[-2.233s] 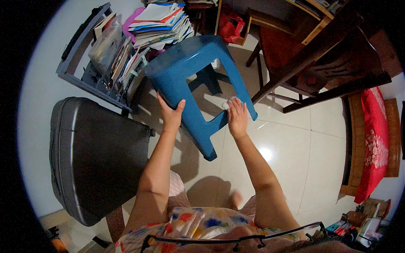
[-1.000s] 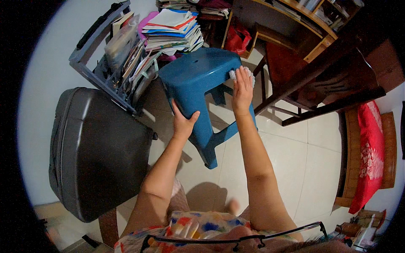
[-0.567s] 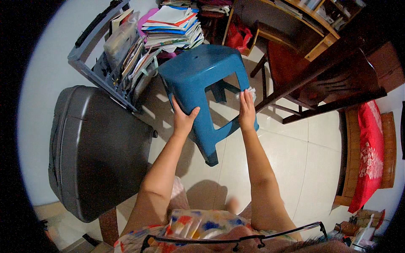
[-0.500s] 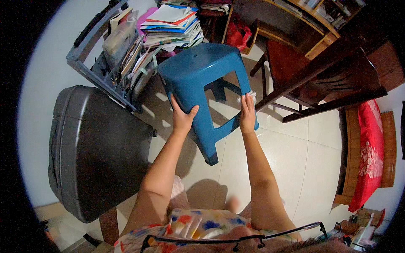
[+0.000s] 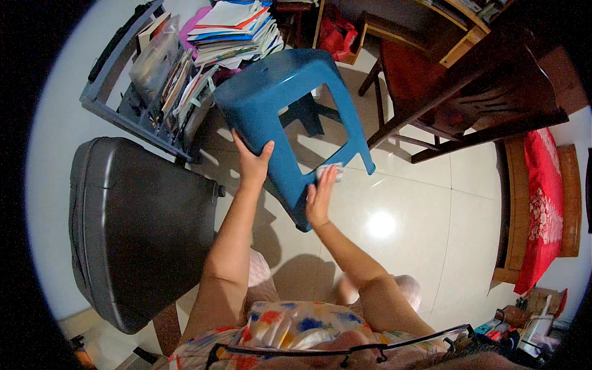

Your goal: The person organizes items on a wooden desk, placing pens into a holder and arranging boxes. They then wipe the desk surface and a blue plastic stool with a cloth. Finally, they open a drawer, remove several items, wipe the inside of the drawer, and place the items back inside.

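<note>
A blue plastic stool [image 5: 256,117] is held tilted in front of me, its seat toward the far side and its open side frame facing right. My left hand [image 5: 251,165] grips the stool's left edge, thumb on the near face and fingers going around behind. My right hand [image 5: 320,200] presses a crumpled whitish cloth or tissue [image 5: 333,171] against the lower crossbar, close to the nearest leg. The fingers lie fairly straight over the wad, which partly sticks out beyond them. Whether any leg touches the floor is hard to tell.
A dark grey suitcase [image 5: 145,228] stands close on the left, with a grey rack [image 5: 114,83] of papers behind it. Stacked papers [image 5: 237,31] rise beyond the stool. A dark wooden chair [image 5: 419,132] stands to the right, and a red cloth [image 5: 542,216] lies farther right.
My right hand has moved with the wad from the stool's right leg, left and nearer, along to the lower crossbar. My left hand keeps its grip. The whole view has shifted slightly.
</note>
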The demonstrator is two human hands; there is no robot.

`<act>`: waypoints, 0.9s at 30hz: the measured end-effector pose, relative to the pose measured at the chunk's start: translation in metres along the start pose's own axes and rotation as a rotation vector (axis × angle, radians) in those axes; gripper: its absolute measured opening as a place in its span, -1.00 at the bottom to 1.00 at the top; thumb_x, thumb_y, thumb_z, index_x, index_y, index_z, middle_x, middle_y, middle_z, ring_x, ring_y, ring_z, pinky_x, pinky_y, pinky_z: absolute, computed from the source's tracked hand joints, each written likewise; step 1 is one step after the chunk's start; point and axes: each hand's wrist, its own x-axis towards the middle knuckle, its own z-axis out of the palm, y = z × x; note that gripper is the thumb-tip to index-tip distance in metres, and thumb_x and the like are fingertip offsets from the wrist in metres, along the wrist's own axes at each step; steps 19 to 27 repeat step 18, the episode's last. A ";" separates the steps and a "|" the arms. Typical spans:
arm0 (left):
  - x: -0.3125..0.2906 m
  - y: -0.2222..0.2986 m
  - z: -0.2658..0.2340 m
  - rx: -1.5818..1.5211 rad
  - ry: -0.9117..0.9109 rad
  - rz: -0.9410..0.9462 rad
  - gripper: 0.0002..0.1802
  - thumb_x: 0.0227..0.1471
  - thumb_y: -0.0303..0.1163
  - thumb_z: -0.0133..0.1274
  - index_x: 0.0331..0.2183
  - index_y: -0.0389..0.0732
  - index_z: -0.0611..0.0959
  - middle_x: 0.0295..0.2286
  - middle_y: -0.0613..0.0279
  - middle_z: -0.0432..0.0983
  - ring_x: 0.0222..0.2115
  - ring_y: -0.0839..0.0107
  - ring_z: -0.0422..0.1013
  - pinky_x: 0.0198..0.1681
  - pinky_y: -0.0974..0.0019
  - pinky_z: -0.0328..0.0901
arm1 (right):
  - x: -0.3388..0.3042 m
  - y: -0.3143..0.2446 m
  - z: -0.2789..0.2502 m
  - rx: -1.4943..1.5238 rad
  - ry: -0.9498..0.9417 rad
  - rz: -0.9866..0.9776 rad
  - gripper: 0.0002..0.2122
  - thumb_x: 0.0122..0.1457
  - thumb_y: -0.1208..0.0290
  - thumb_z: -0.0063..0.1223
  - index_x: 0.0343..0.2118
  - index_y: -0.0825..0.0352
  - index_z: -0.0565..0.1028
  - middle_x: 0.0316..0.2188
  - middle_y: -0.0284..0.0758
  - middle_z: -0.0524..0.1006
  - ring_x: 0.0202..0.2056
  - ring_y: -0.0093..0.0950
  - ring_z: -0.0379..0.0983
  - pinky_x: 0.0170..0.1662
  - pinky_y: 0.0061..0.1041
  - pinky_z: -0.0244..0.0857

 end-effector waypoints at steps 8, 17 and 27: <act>0.008 -0.007 0.001 -0.009 0.041 0.078 0.18 -0.09 -0.06 0.25 0.26 -0.28 -0.17 0.13 -0.35 0.10 0.07 -0.13 0.24 0.11 0.01 0.16 | -0.050 -0.029 0.012 -0.080 -0.329 -0.260 -0.28 0.02 0.49 0.14 0.25 0.38 0.06 0.31 0.02 -0.08 0.31 0.05 -0.19 0.31 -0.03 -0.29; 0.002 0.004 0.004 -0.029 0.004 -0.016 0.16 -0.10 -0.07 0.26 0.27 -0.20 -0.14 0.16 -0.31 0.05 0.10 -0.14 0.20 0.13 -0.01 0.14 | 0.019 0.040 -0.008 -0.265 -0.107 -0.099 -0.36 0.13 0.38 0.05 0.28 0.22 0.09 0.32 -0.14 -0.02 0.33 -0.11 -0.17 0.28 0.08 -0.33; 0.003 0.004 0.005 -0.031 0.005 -0.014 0.16 -0.10 -0.07 0.26 0.27 -0.20 -0.14 0.16 -0.31 0.05 0.10 -0.14 0.20 0.13 -0.01 0.14 | 0.021 0.040 -0.008 -0.265 -0.105 -0.102 -0.36 0.13 0.38 0.05 0.28 0.22 0.09 0.32 -0.14 -0.02 0.33 -0.11 -0.17 0.28 0.08 -0.33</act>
